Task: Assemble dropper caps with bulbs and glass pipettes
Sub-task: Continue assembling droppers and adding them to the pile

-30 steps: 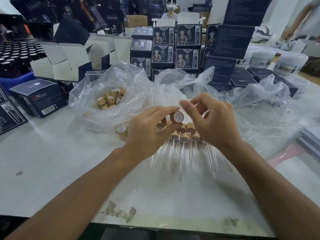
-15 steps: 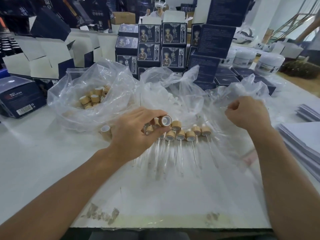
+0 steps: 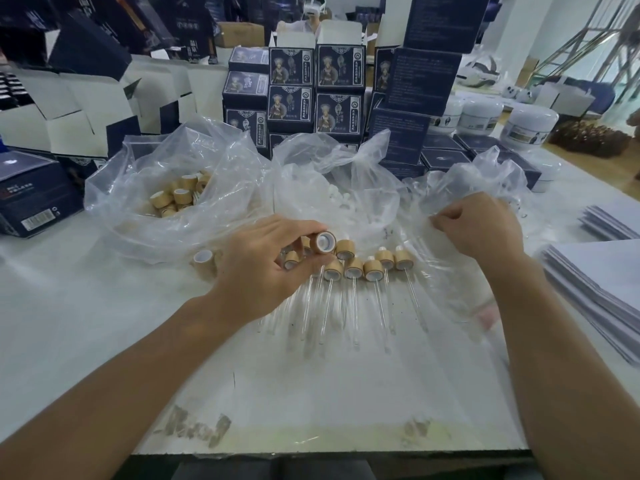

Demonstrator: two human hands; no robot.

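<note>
Right hand [image 3: 479, 230]: fingertips curled under, buried in the clear bag [image 3: 460, 188]; what they pinch cannot be made out. Left hand [image 3: 266, 265] covers several caps [image 3: 292, 259] beneath it; count unclear. Glass pipettes [image 3: 327, 306] blur against the desk [image 3: 86, 323]; tips indistinct. Paper stack [image 3: 602, 271] cut off at right edge.

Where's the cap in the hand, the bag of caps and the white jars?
held cap [image 3: 325, 242], head view, white inside.
bag of caps [image 3: 221, 168], head view, clear wall.
white jar [image 3: 529, 128], head view, side.
</note>
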